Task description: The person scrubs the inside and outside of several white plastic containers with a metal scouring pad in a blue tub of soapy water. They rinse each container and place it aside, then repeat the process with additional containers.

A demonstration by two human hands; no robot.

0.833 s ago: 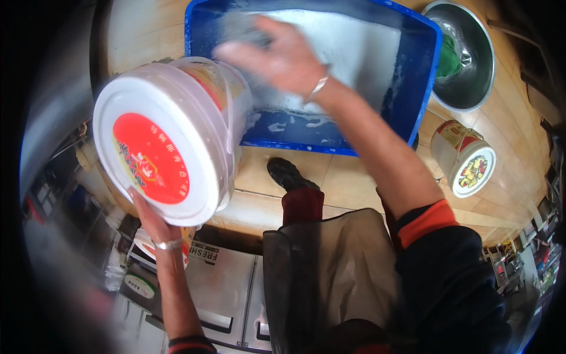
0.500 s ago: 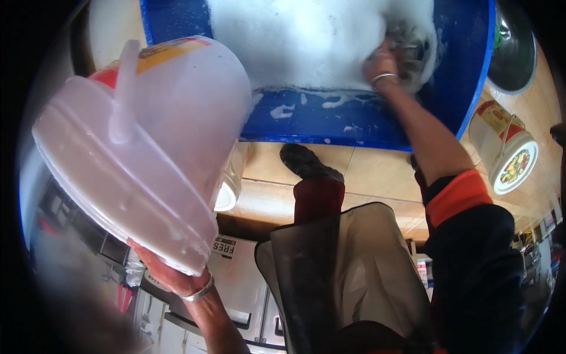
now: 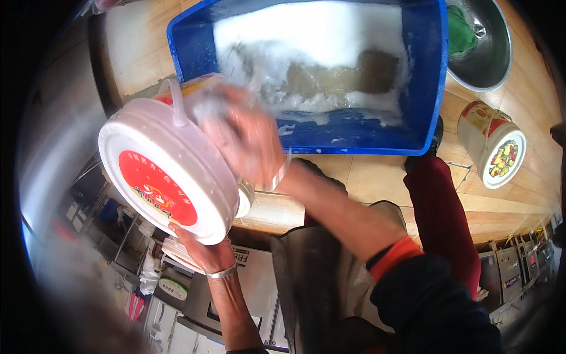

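A white plastic bucket [image 3: 206, 153] is held up tilted at the left, its red-printed white lid [image 3: 132, 194] facing me. My left hand [image 3: 207, 252] is closed on the lid's lower rim, the thumb on its face. Against the bucket's side, near the pale handle [image 3: 177, 105], my right hand [image 3: 256, 138] is smeared by motion. Its fingers curl round something greyish-white that I cannot make out. Beyond both hands stands a blue tub [image 3: 435, 100] of water with white foam [image 3: 330, 29]. Brownish water shows through a gap in the foam.
A metal basin [image 3: 501, 65] with a green cloth [image 3: 460, 32] stands right of the tub. Another lidded bucket [image 3: 492, 144] lies on the tiled floor [image 3: 377, 177] below it. Part of a further white bucket [image 3: 246, 200] shows behind the held one. Steel appliances [image 3: 250, 283] stand nearest me.
My right hand has left the foamy water and come left to the bucket's side. The bucket has turned, so its lid now faces me. The foam has parted where brownish water shows.
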